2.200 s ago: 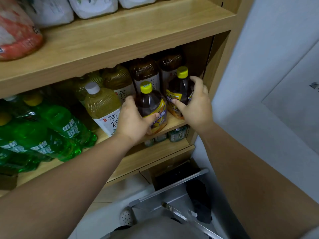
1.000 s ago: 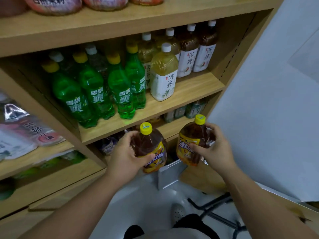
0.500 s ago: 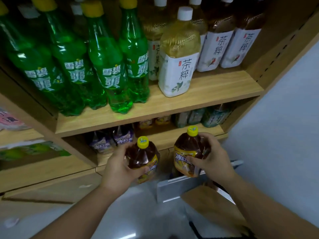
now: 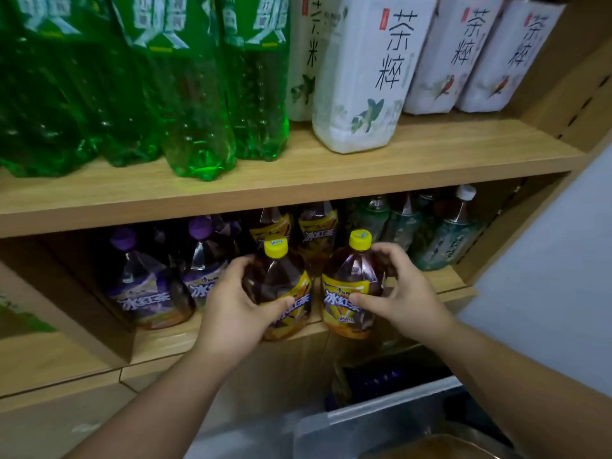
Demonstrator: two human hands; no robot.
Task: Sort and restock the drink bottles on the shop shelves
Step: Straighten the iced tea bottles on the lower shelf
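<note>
Fingers (image 4: 387, 251) on both sides are wrapping around plastic iced tea bottles, one each: the left hand (image 4: 231, 313) is gripping the left yellow-capped bottle (image 4: 281, 286), the right hand (image 4: 402, 293) is clamping the right yellow-capped bottle (image 4: 351, 289). Both are sitting at the front edge of the lower wooden shelf (image 4: 159, 342), close together. Two more yellow-label ones (image 4: 316, 233) are standing right behind. Two purple-capped bottles (image 4: 145, 289) are sitting to the left, roughly three pale green bottles (image 4: 447, 233) to the right. Up top, ribbed green soda bottles (image 4: 198, 111) and four squarish white-label tea bottles (image 4: 361, 77) are lining the upper shelf (image 4: 430, 150); can't count the green ones.
</note>
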